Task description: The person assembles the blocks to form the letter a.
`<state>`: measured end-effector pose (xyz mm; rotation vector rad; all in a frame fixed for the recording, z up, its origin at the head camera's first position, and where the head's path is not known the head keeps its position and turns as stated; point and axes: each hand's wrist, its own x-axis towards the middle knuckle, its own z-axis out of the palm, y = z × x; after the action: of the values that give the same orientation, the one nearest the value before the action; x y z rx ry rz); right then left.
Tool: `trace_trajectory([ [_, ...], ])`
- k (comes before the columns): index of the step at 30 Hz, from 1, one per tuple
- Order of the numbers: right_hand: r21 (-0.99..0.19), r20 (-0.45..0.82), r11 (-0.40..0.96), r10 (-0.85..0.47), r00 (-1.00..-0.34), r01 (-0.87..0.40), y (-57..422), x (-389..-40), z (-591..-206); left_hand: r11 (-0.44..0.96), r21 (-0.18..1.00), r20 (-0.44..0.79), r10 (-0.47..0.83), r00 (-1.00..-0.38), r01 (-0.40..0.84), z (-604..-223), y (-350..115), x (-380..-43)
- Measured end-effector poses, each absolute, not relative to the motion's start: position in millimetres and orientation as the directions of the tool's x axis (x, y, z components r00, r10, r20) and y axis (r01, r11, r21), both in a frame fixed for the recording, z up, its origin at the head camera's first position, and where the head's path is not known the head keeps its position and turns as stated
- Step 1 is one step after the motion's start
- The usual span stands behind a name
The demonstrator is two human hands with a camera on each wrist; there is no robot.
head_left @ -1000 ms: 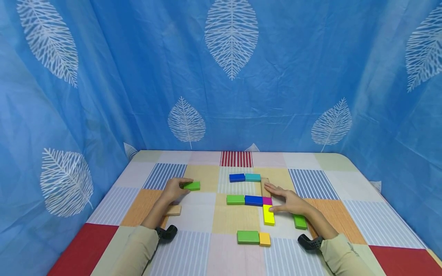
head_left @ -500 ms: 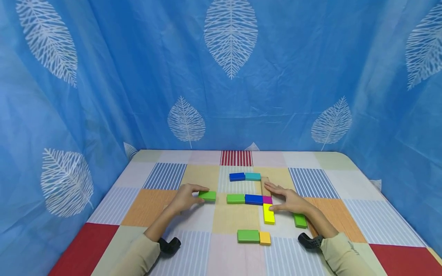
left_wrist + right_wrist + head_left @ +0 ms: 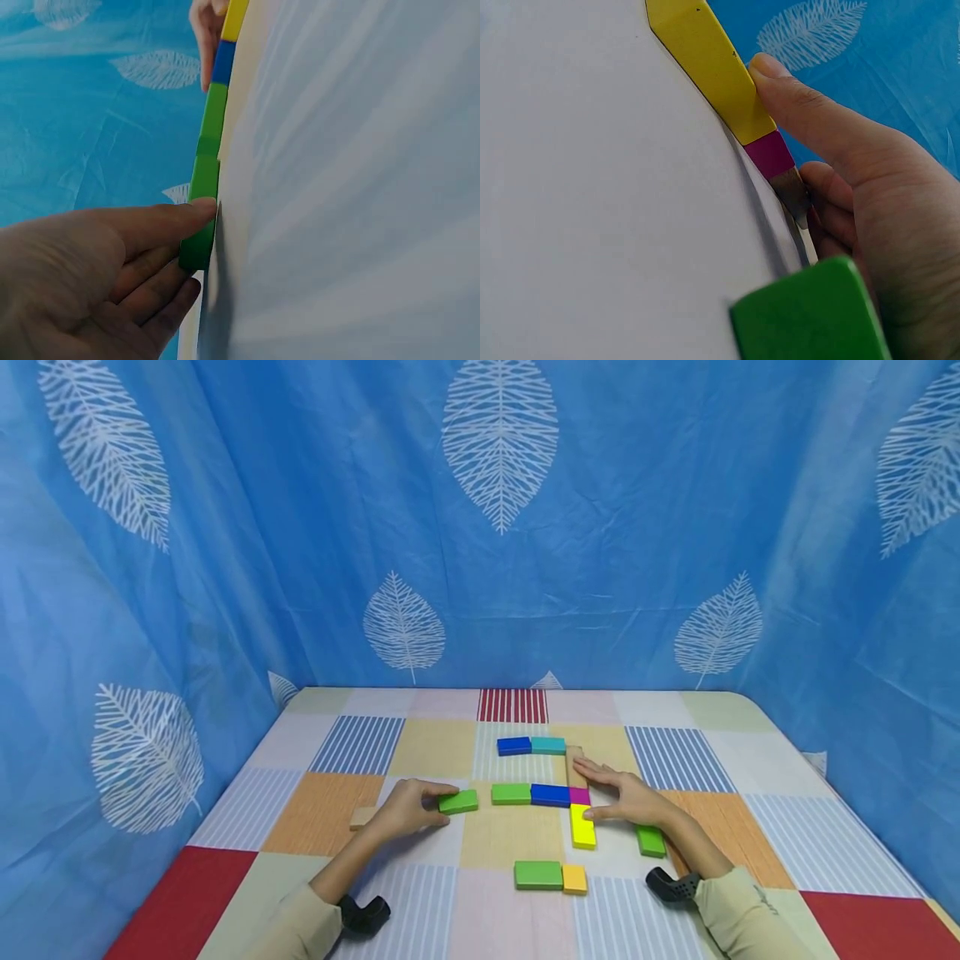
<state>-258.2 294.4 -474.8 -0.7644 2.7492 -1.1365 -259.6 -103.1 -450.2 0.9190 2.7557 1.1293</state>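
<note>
My left hand (image 3: 408, 807) pinches a green block (image 3: 459, 802) between thumb and fingers, just left of a row made of another green block (image 3: 512, 793), a blue block (image 3: 551, 796) and a small magenta block (image 3: 579, 796). In the left wrist view, the held block (image 3: 199, 244) lines up with that row. Straight fingers of my right hand (image 3: 633, 799) rest at the right side of the plain wooden block (image 3: 574, 766), and its thumb touches the yellow block (image 3: 582, 827). These three pieces, wooden, magenta and yellow, form a column.
Behind the row, a blue block (image 3: 513, 746) and a teal block (image 3: 548, 746) lie end to end. Nearer lie a green block (image 3: 537, 875) and an orange block (image 3: 574, 879). One more green block (image 3: 650, 841) is beside my right wrist; a wooden block (image 3: 362, 817) lies behind my left wrist.
My left hand has carried the green block rightward and nearer to me, up toward the left end of the row. The right hand stays in place.
</note>
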Motion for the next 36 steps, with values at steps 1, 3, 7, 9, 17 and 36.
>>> trace_trajectory([
  [1,-0.679,0.120,0.604,-0.469,-0.875,-0.417,293.2,-256.8,-472.0,0.565,0.649,0.185,0.534,-0.825,0.510,-449.5,-104.0,-256.4],
  [3,-0.683,0.124,0.599,-0.470,-0.874,-0.419,291.2,-254.7,-466.2,0.568,0.648,0.174,0.539,-0.824,0.508,-448.0,-105.2,-249.8],
  [7,-0.680,0.123,0.601,-0.471,-0.874,-0.420,291.9,-256.4,-463.8,0.577,0.648,0.143,0.550,-0.823,0.498,-444.4,-105.7,-237.4],
  [9,-0.675,0.128,0.603,-0.472,-0.872,-0.425,296.0,-261.2,-470.1,0.571,0.651,0.128,0.566,-0.814,0.499,-442.4,-105.4,-232.4],
  [17,-0.675,0.123,0.606,-0.469,-0.875,-0.420,297.3,-261.0,-470.7,0.558,0.621,0.179,0.583,-0.793,0.551,-442.2,-103.1,-233.6],
  [36,-0.697,0.101,0.592,-0.477,-0.873,-0.404,280.0,-244.9,-447.4,0.513,0.578,0.158,0.693,-0.704,0.635,-456.5,-97.8,-254.6],
])
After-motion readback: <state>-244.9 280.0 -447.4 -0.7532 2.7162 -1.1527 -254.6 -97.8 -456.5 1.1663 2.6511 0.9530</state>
